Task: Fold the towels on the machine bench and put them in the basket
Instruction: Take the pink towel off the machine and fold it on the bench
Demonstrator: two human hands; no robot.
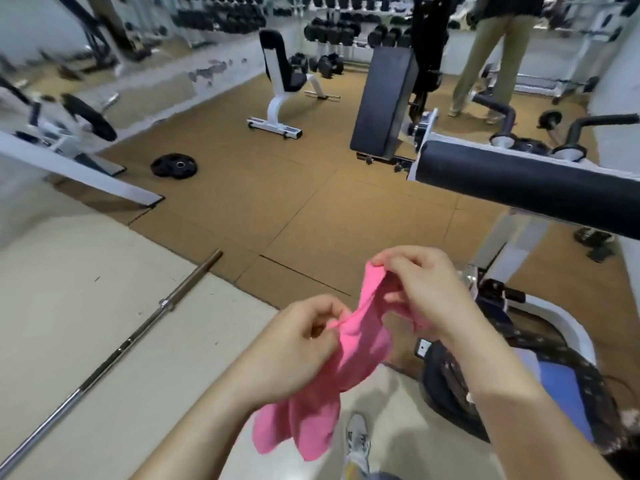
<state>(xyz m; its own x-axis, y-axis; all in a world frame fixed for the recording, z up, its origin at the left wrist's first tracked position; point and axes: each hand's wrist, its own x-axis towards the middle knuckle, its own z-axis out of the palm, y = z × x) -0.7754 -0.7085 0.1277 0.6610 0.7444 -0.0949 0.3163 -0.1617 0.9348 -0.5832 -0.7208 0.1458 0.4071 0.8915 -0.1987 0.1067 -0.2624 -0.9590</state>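
Gym, free-weights area. Dumbbell racks (332,32) line the back wall. White seat bench (282,84) and angled black pad (384,102) stand on brown floor mats (277,209). 1 weight plate (174,165) lies flat, steel barbell (114,355) on pale platform (69,306), foam roller (519,174) at right.

Pink towel (349,362), tan floor (277,188), black roller pad (519,181).
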